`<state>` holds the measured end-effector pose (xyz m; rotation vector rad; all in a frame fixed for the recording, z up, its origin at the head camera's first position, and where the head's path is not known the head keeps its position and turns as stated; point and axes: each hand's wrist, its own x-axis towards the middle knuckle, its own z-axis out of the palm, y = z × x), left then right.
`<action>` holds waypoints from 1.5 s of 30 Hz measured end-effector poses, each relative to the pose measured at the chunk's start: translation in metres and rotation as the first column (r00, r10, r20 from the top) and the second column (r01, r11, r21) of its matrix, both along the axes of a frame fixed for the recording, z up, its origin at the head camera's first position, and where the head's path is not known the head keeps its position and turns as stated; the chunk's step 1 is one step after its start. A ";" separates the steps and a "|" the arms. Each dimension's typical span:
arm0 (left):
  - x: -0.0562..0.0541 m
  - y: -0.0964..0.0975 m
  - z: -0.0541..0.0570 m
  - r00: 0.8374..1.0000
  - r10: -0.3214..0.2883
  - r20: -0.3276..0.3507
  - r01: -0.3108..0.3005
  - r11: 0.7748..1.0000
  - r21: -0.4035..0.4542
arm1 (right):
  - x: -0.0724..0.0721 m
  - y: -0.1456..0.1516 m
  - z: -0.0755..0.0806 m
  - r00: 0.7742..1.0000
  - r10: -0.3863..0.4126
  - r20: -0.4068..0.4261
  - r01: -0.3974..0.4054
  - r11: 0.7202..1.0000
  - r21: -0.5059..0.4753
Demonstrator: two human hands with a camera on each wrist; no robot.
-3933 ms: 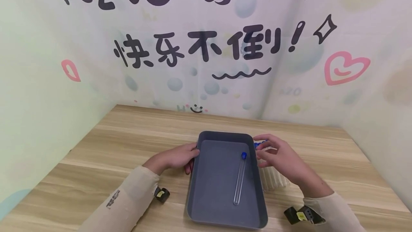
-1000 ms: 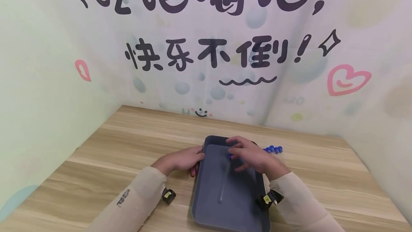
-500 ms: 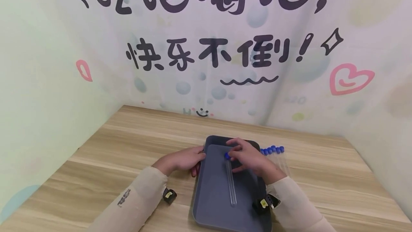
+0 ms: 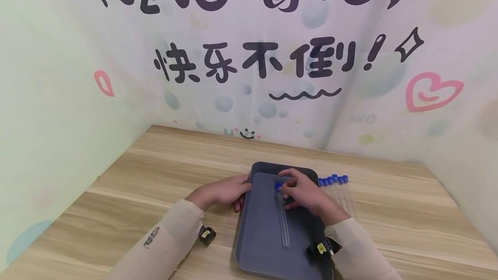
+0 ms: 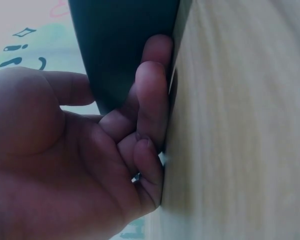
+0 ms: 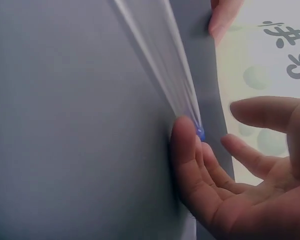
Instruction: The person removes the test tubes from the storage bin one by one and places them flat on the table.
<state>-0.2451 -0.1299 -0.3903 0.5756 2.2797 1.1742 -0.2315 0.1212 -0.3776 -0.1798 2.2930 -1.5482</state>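
Observation:
A grey rectangular tray lies on the table. Its left rim is gripped by my left hand, with the thumb at the rim and curled fingers low against the outer wall. Inside the tray is a clear test tube with a blue cap at its far end. Over the tray, my right hand touches the tube at the capped end. In the right wrist view the fingertips are by the cap, while the thumb stands apart from it.
Several more blue-capped test tubes lie side by side on the wooden table, right of the tray and partly behind my right arm. A printed cloth hangs behind the table. A pale wall borders the left side.
My right hand has come from beside the tray's right wall to over the tray. The tube inside has shifted left and turned to a different slant. My left hand keeps the rim.

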 end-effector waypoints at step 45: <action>0.000 0.002 0.001 1.000 0.024 -0.001 -0.024 0.999 -0.020 | 0.000 0.009 -0.008 0.994 0.063 -0.091 -0.043 0.978 0.205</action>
